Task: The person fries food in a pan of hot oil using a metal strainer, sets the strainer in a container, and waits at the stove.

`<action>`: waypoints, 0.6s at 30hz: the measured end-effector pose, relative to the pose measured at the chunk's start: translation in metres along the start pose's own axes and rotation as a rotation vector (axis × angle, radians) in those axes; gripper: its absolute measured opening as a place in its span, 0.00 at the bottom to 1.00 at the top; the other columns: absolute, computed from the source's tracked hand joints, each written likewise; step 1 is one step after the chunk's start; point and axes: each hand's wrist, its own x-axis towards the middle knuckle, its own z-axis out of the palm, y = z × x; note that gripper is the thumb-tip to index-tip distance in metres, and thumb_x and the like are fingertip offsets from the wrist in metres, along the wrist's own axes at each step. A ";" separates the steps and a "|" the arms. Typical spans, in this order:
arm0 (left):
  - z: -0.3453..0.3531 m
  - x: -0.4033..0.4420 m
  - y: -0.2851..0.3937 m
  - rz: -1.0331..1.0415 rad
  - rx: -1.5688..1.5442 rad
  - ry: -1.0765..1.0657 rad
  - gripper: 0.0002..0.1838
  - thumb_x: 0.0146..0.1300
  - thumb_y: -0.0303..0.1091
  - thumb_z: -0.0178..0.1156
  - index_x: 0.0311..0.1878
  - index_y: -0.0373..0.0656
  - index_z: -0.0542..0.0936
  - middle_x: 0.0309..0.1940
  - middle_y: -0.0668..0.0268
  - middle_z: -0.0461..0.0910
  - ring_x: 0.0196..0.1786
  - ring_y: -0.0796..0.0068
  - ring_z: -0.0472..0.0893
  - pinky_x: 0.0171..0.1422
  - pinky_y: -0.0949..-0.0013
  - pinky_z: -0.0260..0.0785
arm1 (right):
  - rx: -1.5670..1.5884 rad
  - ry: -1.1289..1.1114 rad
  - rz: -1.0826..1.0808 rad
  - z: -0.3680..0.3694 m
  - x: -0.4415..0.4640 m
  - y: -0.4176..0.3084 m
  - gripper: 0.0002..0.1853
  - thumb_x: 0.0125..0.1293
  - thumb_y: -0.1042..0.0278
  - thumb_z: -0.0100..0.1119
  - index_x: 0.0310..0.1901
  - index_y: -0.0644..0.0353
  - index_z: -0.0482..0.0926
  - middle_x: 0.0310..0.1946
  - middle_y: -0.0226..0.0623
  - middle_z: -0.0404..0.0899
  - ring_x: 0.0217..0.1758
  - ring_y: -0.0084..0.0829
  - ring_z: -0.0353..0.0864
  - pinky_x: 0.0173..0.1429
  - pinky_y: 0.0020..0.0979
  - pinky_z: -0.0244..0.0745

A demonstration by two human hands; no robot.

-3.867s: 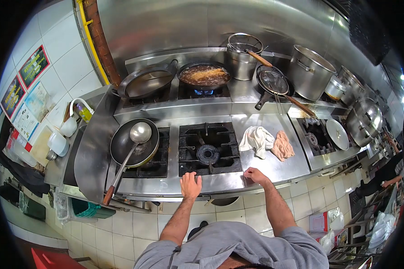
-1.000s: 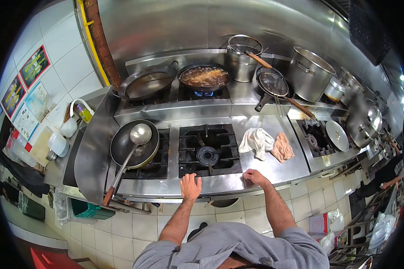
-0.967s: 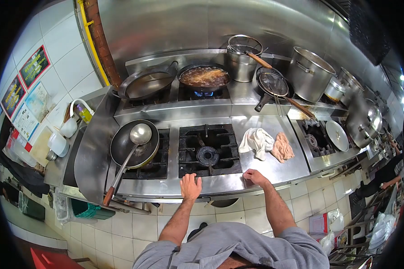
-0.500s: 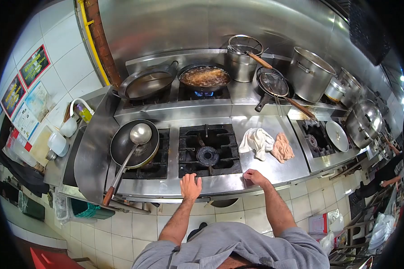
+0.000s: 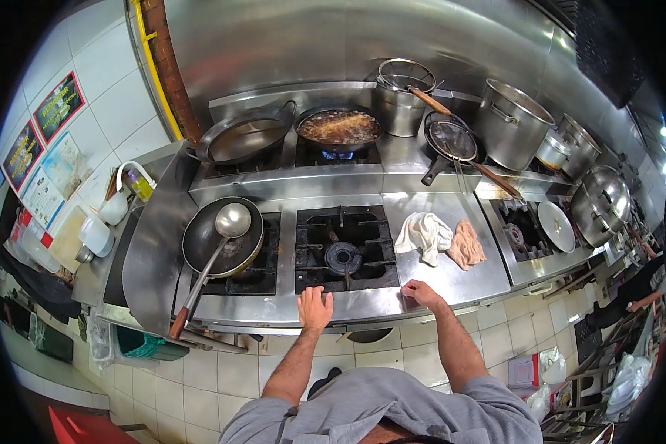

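My left hand (image 5: 314,307) rests on the steel front edge of the stove (image 5: 362,302), fingers spread and nothing in them. Farther right on the same edge lies my right hand (image 5: 422,292), its fingers curled together; whether they hold anything is too small to tell. Between and beyond the hands is an unlit burner grate (image 5: 342,255). A black pan (image 5: 200,237) sits to its left with a steel ladle (image 5: 233,220) lying in it. White cloth (image 5: 424,235) and pink cloth (image 5: 466,245) lie right of the grate. Behind, food in dark bubbling liquid fills a wok (image 5: 339,127) over a blue flame.
A second wok (image 5: 244,138) stands at the back left. Strainers (image 5: 451,139) rest over a black pan beside a large pot (image 5: 512,124). A lid (image 5: 556,226) lies on the right burner. Part of another person (image 5: 633,292) shows at the far right.
The liquid in the wok keeps bubbling, its pale foam changing shape. The other person's arm at the far right has shifted slightly. My hands stay in place.
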 end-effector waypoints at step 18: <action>-0.001 0.000 0.001 0.008 0.007 0.022 0.15 0.56 0.41 0.60 0.43 0.43 0.74 0.39 0.62 0.72 0.47 0.60 0.71 0.51 0.57 0.60 | -0.040 0.016 0.016 0.000 -0.006 -0.008 0.13 0.63 0.58 0.57 0.39 0.59 0.79 0.28 0.25 0.76 0.31 0.20 0.68 0.36 0.25 0.65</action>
